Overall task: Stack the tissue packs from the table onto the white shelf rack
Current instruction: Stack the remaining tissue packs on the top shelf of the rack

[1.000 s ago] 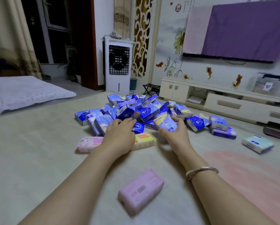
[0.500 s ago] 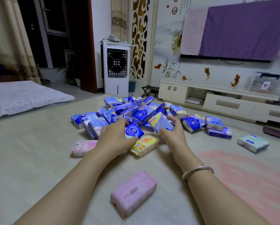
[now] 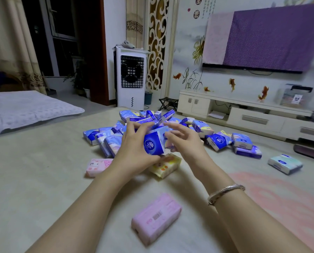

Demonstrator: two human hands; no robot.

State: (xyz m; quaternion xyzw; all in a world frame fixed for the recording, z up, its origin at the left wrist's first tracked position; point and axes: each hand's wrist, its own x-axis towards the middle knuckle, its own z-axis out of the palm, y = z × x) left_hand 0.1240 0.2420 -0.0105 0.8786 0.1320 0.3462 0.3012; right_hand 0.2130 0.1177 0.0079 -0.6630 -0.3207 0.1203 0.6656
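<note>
A heap of blue tissue packs (image 3: 220,140) lies on the beige table surface (image 3: 43,179) ahead of me. My left hand (image 3: 134,152) grips one blue tissue pack (image 3: 153,145) and holds it upright just above the heap's near edge. My right hand (image 3: 186,145) is at that pack's right side with its fingers spread; a paler pack (image 3: 169,143) sits between the two hands. Loose packs lie around: a yellow one (image 3: 168,167) under my hands, a pink cartoon one (image 3: 97,166), a plain pink one (image 3: 157,218) and a pale teal one (image 3: 284,164). The white shelf rack is not in view.
A white TV cabinet (image 3: 252,117) runs along the right wall beneath a covered screen (image 3: 272,35). A white air cooler (image 3: 131,79) stands at the back. A white mattress (image 3: 24,108) lies at the left. A pink patch (image 3: 280,198) marks the surface at right.
Both hands have risen from the heap and come together. My left hand has lifted a blue pack, and my right hand's fingers have spread apart beside it.
</note>
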